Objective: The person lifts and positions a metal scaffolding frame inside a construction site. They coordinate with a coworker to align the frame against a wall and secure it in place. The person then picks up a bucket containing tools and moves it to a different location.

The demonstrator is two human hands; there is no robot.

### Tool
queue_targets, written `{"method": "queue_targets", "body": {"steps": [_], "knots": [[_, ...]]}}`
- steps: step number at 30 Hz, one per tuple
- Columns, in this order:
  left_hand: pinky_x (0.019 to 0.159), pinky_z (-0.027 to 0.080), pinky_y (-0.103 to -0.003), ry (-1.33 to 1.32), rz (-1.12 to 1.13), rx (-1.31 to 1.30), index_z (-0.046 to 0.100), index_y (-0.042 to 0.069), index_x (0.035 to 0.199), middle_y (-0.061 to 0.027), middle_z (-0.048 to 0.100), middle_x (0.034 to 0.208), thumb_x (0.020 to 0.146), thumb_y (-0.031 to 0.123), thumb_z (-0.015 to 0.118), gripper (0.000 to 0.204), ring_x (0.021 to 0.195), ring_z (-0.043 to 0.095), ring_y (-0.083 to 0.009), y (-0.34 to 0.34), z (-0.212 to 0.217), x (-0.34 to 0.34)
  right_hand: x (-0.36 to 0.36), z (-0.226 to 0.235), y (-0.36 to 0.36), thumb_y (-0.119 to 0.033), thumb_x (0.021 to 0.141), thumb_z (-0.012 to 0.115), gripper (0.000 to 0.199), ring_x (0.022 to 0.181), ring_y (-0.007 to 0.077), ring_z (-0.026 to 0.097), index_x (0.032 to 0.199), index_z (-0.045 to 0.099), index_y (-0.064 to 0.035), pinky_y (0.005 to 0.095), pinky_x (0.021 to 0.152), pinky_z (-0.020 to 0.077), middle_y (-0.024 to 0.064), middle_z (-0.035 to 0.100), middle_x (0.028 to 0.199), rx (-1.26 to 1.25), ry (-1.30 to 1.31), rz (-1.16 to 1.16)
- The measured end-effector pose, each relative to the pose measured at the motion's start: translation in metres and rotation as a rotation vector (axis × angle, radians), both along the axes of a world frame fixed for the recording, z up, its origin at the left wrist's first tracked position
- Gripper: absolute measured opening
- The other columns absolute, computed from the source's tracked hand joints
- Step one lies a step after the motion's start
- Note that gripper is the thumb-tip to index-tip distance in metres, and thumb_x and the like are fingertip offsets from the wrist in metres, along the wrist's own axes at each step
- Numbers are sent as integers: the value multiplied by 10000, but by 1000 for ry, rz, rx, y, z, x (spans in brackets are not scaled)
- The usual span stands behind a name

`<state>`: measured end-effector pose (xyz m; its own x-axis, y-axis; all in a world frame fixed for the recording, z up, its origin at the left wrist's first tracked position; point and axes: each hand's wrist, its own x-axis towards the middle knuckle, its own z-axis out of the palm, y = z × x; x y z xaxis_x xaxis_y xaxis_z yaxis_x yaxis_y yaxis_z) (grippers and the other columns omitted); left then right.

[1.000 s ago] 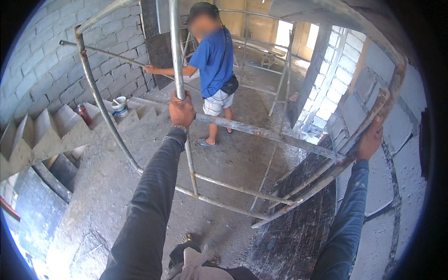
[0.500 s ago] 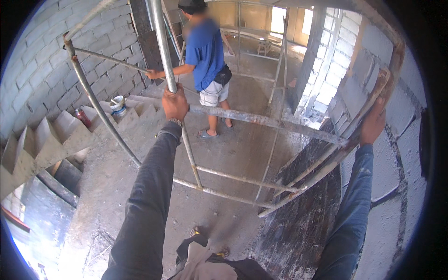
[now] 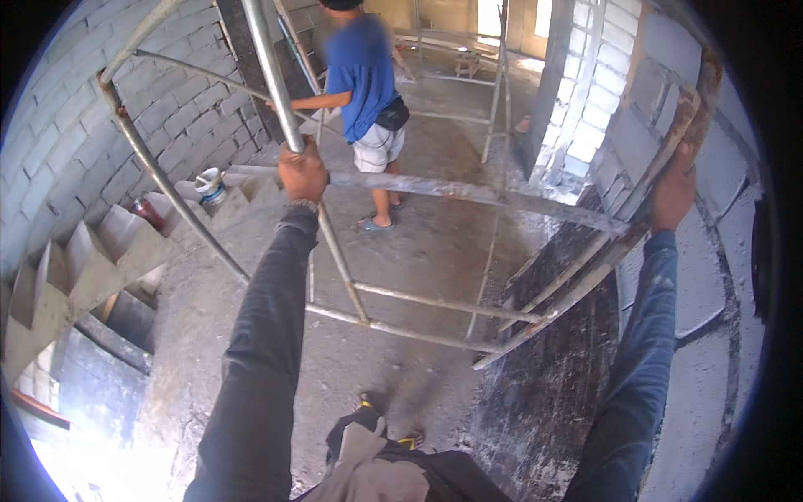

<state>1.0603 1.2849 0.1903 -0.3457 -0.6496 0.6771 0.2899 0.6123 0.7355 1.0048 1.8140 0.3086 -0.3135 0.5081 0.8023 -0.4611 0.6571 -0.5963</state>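
Observation:
A metal scaffold frame (image 3: 418, 186) of rusty, paint-stained tubes stands before me, spanning much of the view. My left hand (image 3: 303, 174) is closed round its upright tube, at the left end of a flat crossbar. At the right, my right hand (image 3: 674, 191) wraps the frame's rusty side tube, close to the block wall; its fingers are partly hidden behind the tube. Beyond the frame stands a co-worker (image 3: 361, 79) in a blue shirt and light shorts, turned away, with an arm stretched to a thin brace tube (image 3: 201, 81) at the left.
Concrete stairs (image 3: 125, 238) run along the left block wall (image 3: 67, 134), with a white bucket (image 3: 211, 186) and a red can-like object (image 3: 148, 212) on them. A dark stained board (image 3: 544, 402) leans low by the right block wall (image 3: 690, 284). More scaffolding (image 3: 499, 92) stands farther back.
The view has shifted a little. My left hand, with its tube, sits slightly higher and farther left in the picture; my right hand keeps its grip. The co-worker appears slightly higher in view.

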Motion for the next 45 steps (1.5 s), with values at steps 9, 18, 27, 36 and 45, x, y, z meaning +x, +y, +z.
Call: {"method": "queue_targets", "body": {"steps": [9, 18, 27, 36, 45], "knots": [[498, 461, -367, 3, -79, 144, 577, -9, 909, -102, 606, 670, 877, 191, 605, 204, 521, 569, -188, -23, -23, -17, -11, -6, 16, -513, 948, 446, 619, 1028, 335, 587, 1190, 569, 44, 378, 900, 445, 236, 603, 1172, 217, 53, 44], [764, 494, -464, -28, 11, 149, 593, 55, 1071, -237, 662, 914, 834, 195, 605, 275, 890, 642, -402, 9, 0, 2, -5, 4, 15, -657, 912, 334, 835, 1141, 447, 515, 1252, 522, 83, 447, 997, 403, 320, 522, 1246, 15, -149, 13], [747, 484, -490, -63, 7, 160, 574, 65, 1035, -241, 650, 856, 793, 151, 596, 258, 832, 632, -422, 16, 4, 9, -5, 3, 11, -629, 919, 400, 826, 1074, 389, 558, 1302, 456, 101, 429, 919, 468, 279, 512, 1281, -113, -230, 89], [758, 472, -494, -87, -27, 144, 571, 55, 1037, -237, 652, 863, 769, 128, 593, 280, 834, 625, -426, 13, 1, 3, 0, 4, 3, -665, 901, 388, 861, 1097, 411, 545, 1301, 465, 94, 443, 926, 460, 290, 495, 1299, -72, -225, 23], [777, 473, -479, -98, -45, 160, 571, 56, 1063, -237, 653, 902, 772, 144, 623, 308, 875, 627, -414, 12, 2, -1, -3, 5, 4, -671, 898, 390, 870, 1087, 405, 546, 1315, 451, 90, 447, 912, 478, 285, 492, 1302, -45, -204, 123]]}}
